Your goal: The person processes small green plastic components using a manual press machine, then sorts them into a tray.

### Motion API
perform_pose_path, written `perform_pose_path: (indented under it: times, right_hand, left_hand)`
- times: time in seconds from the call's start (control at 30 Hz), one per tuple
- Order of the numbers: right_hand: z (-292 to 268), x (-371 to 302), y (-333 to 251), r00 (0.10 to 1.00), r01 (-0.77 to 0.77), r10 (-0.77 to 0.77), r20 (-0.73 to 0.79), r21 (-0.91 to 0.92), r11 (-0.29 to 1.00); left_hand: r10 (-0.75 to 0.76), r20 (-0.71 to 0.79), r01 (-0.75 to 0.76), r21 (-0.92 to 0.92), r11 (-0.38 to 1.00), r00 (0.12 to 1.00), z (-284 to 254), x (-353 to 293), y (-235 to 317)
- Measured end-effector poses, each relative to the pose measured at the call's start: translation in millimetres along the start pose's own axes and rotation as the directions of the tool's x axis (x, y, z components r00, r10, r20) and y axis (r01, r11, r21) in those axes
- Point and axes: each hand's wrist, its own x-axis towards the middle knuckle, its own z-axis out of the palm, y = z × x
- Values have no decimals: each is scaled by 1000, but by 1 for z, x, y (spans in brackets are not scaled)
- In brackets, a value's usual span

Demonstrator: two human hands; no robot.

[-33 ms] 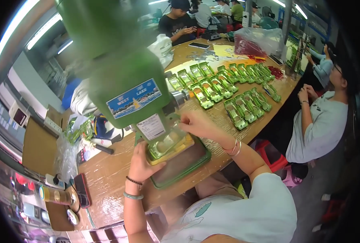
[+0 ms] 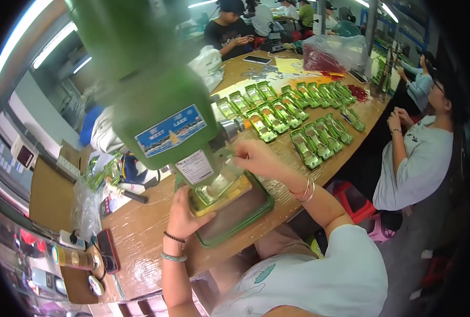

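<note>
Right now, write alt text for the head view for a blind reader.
A person's bare left hand touches a yellow fixture bearing a green car-shaped shell, beneath a tall green bench machine; the right hand is raised beside the machine. More green car-shaped shells lie in rows on the glossy brown table.

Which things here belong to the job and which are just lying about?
Apparently in the job: green machine, green piece beside the left hand, yellow base under it, rows of green pieces.

Seemingly just lying about: red-edged phone, jar, white-edged phone.
</note>
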Motion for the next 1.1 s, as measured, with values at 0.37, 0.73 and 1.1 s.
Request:
perform_pose_path:
  times: [0.37, 0.73, 1.1]
  right_hand:
    - [-137, -36, 56, 774, -454, 565, -287, 370, 810]
    - [-392, -184, 302, -7, -766, 102, -995, 71, 639]
    - [-382, -181, 346, 175, -850, 154, -973, -70, 522]
  left_hand:
    - [-47, 21, 47, -6, 999, 999, 2, 6, 7]
    - [-71, 52, 71, -5, 997, 996, 0, 5, 6]
    - [-99, -111, 115, 152, 982, 989, -12, -45, 32]
